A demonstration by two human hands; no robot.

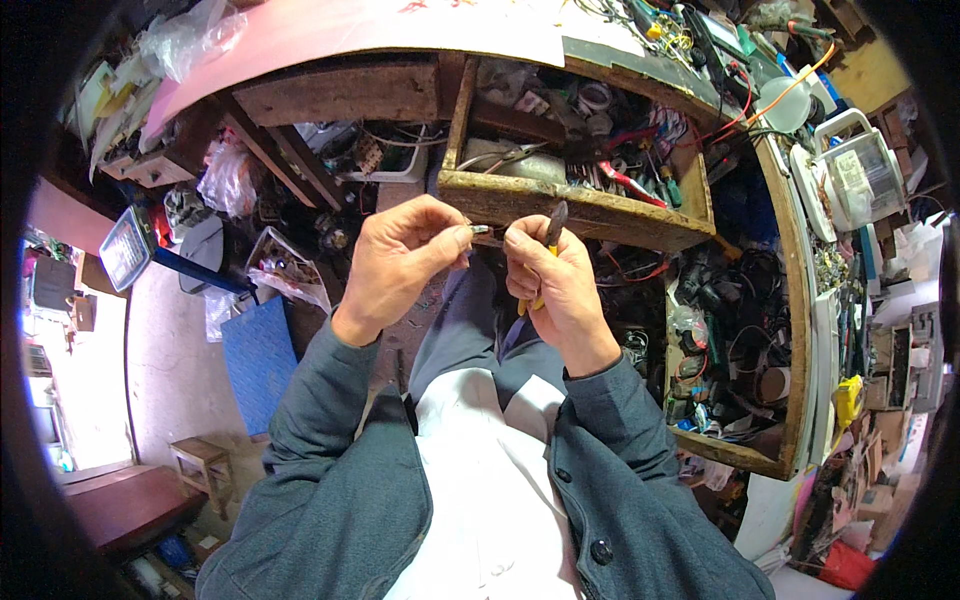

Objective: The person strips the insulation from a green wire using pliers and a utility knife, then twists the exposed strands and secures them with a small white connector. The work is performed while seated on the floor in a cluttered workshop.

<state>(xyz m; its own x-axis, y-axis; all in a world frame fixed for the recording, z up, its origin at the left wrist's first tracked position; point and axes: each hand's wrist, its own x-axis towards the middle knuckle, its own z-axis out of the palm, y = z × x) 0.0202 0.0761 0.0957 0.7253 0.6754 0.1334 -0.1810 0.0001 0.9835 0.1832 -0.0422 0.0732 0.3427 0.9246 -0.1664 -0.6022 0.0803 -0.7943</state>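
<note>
My left hand pinches a small metallic piece between thumb and forefinger; its exact kind is too small to tell. Close to its right, my right hand holds pliers with yellow handles in the palm, their dark jaws pointing up past the knuckles. The thumb and forefinger of that hand are pressed together near the metallic piece; whether they hold something thin is unclear. Both hands are above my lap, just in front of an open wooden drawer.
Tools and wires fill the drawer, with a red-handled tool inside. A wooden bin of dark parts stands right. A pink-topped table lies ahead. Left are a platform scale, a box of scraps and a wooden stool.
</note>
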